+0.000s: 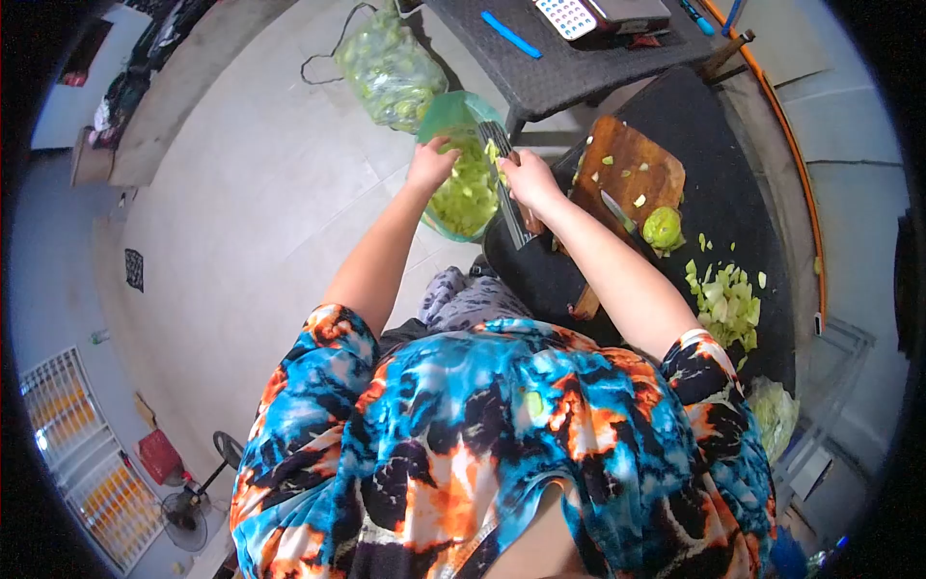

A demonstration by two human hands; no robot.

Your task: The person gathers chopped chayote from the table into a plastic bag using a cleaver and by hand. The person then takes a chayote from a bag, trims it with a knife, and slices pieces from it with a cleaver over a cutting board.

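Observation:
My left hand (434,164) is over the left side of a green translucent bag (440,118), with its fingers apart and nothing visible in them. Chopped pale-green vegetable pieces (465,198) fill the bag. Beside the bag's right side, my right hand (529,180) is closed on a long dark ribbed piece (513,220) with a brown wooden part; its exact kind is unclear. A few green bits cling near its upper end. To the right, a wooden cutting board (644,166) carries scraps, a knife (615,209) and a round light-green vegetable (663,229).
Chopped pieces (729,307) lie heaped on the black table (743,183). A clear bag (384,72) of green vegetables stands on the floor beyond the green bag. A dark woven table (579,72) at the top holds a blue strip (511,35).

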